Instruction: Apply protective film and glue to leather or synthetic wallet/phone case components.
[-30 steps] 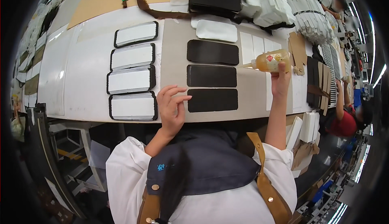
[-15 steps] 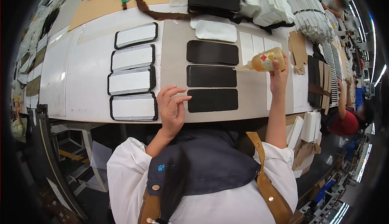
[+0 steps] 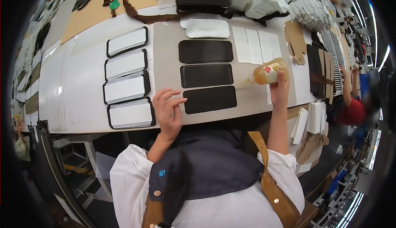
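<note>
Right of centre, the right hand (image 3: 280, 88) clamps a squeeze bottle (image 3: 268, 71), likely light, pliable, best held mid-body; centre-left, the left hand (image 3: 169, 113), fingers parted, perhaps touches a black panel (image 3: 211, 99).

Amber btl (image 3: 268, 72) tipped, nozzle (image 3: 246, 81) L, nr 3 flat blk pcs (image 3: 207, 76) in col.
</note>
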Available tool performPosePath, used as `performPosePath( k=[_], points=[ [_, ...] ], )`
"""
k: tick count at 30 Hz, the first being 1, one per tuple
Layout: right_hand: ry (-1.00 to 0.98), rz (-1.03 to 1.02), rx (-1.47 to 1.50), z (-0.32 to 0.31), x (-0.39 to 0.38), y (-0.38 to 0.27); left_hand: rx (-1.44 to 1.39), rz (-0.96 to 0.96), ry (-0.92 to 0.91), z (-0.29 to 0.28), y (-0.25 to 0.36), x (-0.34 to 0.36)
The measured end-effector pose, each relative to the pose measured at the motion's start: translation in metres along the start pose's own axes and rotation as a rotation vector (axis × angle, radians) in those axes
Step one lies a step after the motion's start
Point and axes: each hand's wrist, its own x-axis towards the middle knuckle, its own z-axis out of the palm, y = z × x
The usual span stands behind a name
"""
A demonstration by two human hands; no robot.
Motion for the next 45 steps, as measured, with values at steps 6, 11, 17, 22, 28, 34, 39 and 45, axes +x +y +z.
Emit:
performPosePath(
  k=[6, 11, 17, 22, 28, 34, 39, 45],
  points=[
    [0.076, 0.081, 0.263, -0.002, -0.038, -0.003, 0.014, -0.009, -0.024, -0.003, 0.002, 0.000],
    [0.105, -0.075, 0.121, 0.010, -0.024, 0.000, 0.015, 0.011, -0.034, 0.000, 0.001, 0.000],
    [0.057, -0.141, -0.036, 0.038, 0.013, -0.008, 0.028, 0.013, 0.001, 0.001, -0.001, -0.002],
    [-0.012, -0.128, -0.073, 0.042, 0.026, -0.007, 0.038, 0.003, -0.024, -0.001, 0.001, -0.003],
    [-0.023, -0.129, -0.110, 0.040, 0.032, -0.001, 0.029, 0.014, -0.015, 0.002, -0.003, -0.003],
    [-0.049, -0.076, -0.119, 0.036, 0.029, -0.008, 0.035, -0.002, -0.023, 0.000, 0.000, -0.002],
    [-0.061, -0.064, -0.179, 0.024, 0.018, -0.008, 0.037, 0.019, -0.027, 0.001, 0.001, -0.001],
    [0.015, -0.019, -0.063, 0.004, -0.006, -0.004, 0.033, 0.015, -0.035, 0.000, 0.003, -0.001]
  ],
)
